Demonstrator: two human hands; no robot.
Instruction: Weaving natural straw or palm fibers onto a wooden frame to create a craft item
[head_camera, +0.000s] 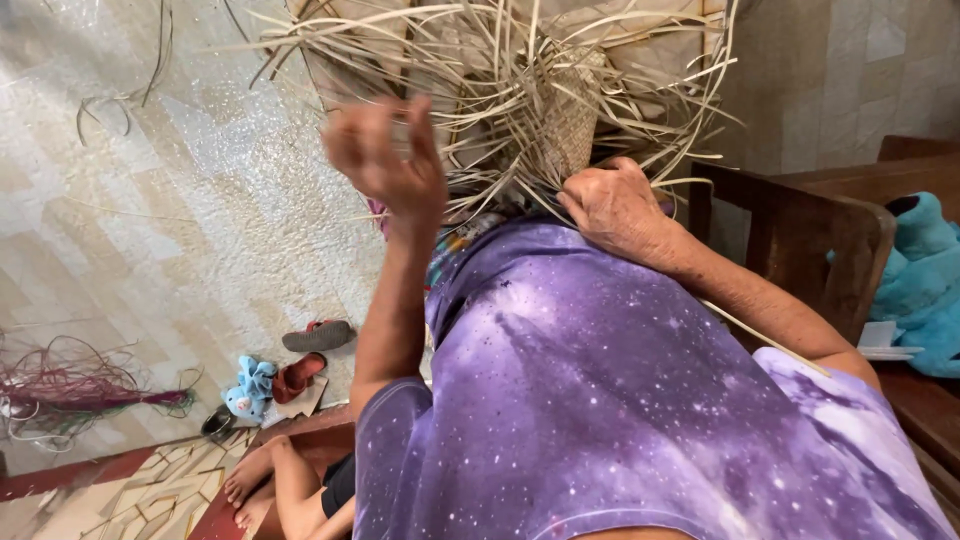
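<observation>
- Left hand (385, 160) is raised and blurred, fingers curled in a loose pinch; it looks to be holding a thin strip, but you can't tell for sure through the blur.
- Right hand (615, 205) rests knuckles-up at the lower edge of the weave (560, 125), fingers tucked under into the strips; can't tell whether it grips one or just presses.
- Weave sits on your lap just above the purple shirt (600, 390), between both hands, loose strips (480, 60) fanning out on all sides.
- Handling, as a judgement: very light, dry, springy. Woven patch is semi-stiff, free ends floppy. Strips likely crease or split if bent sharply, and smooth enough to slide out of a loose pinch.
- Best hold: pin the woven patch near its edge with the right hand, take single strips close to the weave, not at the tips.
- Edges: wooden chair arm (800, 225) sits close by your right forearm, with a blue plush toy (920, 280) beyond it; tight on that side.
- Room: left side opens onto the tiled floor (150, 200), good for long pulls.
- Floor clutter is well below: sandals (310, 350), dyed strip bundle (70, 390), another person's bare feet (250, 480).
</observation>
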